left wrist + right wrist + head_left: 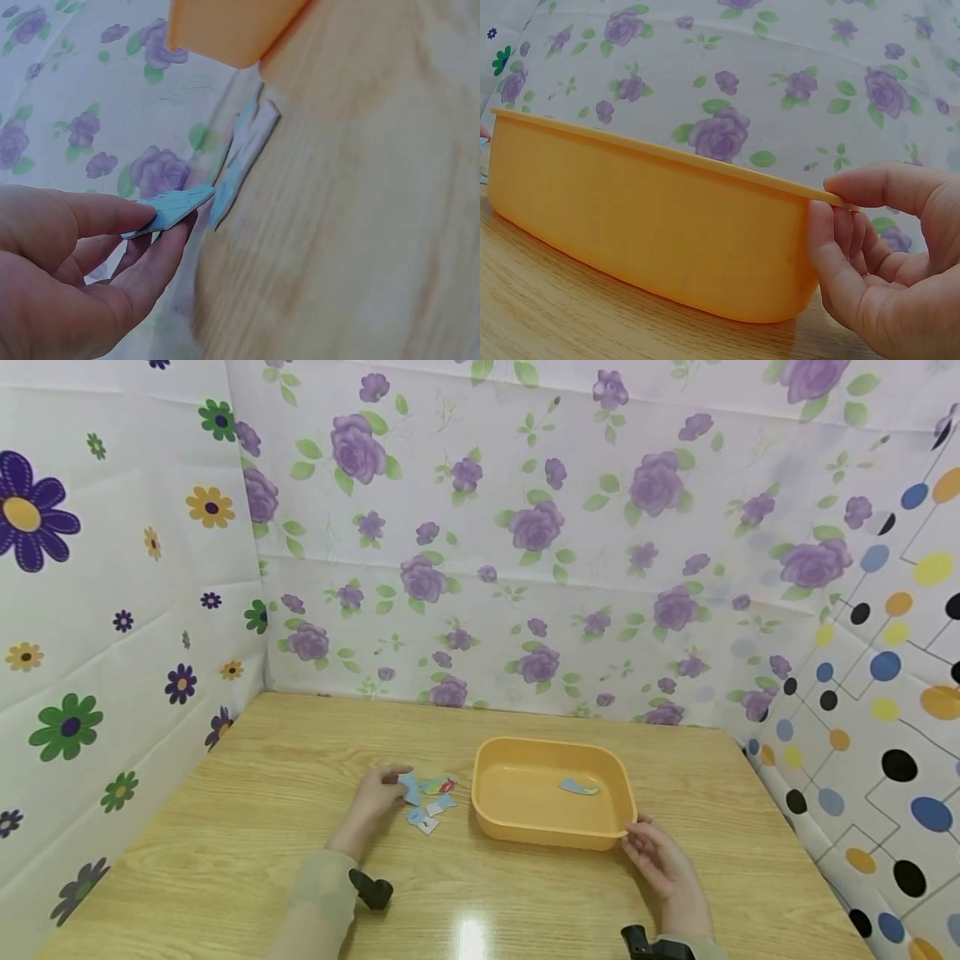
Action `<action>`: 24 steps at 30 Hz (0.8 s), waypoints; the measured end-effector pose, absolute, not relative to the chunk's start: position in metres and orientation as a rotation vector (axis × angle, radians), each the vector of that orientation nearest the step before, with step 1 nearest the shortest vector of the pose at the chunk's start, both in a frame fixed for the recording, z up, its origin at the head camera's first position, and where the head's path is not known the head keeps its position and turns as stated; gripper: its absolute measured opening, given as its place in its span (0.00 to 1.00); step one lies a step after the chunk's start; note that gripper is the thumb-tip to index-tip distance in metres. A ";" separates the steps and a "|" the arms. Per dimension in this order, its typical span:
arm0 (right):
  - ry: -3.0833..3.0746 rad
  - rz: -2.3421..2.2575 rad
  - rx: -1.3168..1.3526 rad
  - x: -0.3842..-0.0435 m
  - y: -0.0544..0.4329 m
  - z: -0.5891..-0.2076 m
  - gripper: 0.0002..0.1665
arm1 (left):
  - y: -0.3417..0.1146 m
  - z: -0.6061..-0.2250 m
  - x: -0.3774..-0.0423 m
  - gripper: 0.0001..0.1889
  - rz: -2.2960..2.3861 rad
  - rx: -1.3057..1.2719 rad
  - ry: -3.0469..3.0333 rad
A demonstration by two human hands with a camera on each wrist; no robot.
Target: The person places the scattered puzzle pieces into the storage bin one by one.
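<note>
Between thumb and fingers my left hand [380, 792] pinches a flat light-blue puzzle piece [171, 210], tilted at the left end of a small group. Several other puzzle pieces [439, 804] in blue, white, green and red lie on the table just right of that hand. A yellow-orange plastic tray [525, 832] stands to the right of the pieces. Inside it, toward the right, lies one curved blue piece [577, 787] with a yellowish end. My right hand [889, 262] grips the tray's near right corner, thumb over the rim and fingers beneath it against the outer wall.
The wooden table [225, 852] runs back to a wall covered in purple-flowered cloth [480, 610]. Patterned cloths also hang at the left and right sides. Each forearm wears a black camera mount [371, 889].
</note>
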State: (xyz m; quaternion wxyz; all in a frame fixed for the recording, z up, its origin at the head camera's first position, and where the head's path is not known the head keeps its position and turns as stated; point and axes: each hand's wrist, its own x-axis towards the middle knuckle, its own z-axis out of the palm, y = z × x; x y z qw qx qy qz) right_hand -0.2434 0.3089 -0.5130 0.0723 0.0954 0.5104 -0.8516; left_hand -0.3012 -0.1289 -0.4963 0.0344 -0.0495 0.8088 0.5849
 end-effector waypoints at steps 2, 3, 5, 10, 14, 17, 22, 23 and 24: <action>1.538 -2.555 0.299 -0.244 0.309 -0.514 0.11 | -0.131 -0.496 -0.301 0.21 1.866 -0.159 2.393; 1.545 -2.552 0.302 -0.244 0.309 -0.514 0.11 | -0.132 -0.495 -0.301 0.22 1.895 -0.169 2.348; 1.537 -2.552 0.328 -0.244 0.309 -0.514 0.11 | -0.134 -0.494 -0.300 0.23 1.929 -0.184 2.284; 1.528 -2.557 0.364 -0.244 0.309 -0.513 0.10 | -0.136 -0.491 -0.299 0.25 2.006 -0.200 2.155; 1.516 -2.564 0.357 -0.243 0.309 -0.512 0.10 | -0.137 -0.492 -0.298 0.24 2.062 -0.219 2.087; 1.499 -2.567 0.345 -0.243 0.309 -0.512 0.10 | -0.139 -0.493 -0.298 0.23 2.089 -0.223 2.050; 1.525 -2.562 0.313 -0.243 0.309 -0.513 0.11 | -0.140 -0.495 -0.298 0.24 2.108 -0.211 2.008; 1.533 -2.558 0.308 -0.243 0.309 -0.513 0.11 | -0.140 -0.494 -0.298 0.24 2.114 -0.216 1.999; 1.545 -2.557 0.311 -0.243 0.309 -0.514 0.11 | -0.140 -0.494 -0.298 0.24 2.112 -0.220 1.995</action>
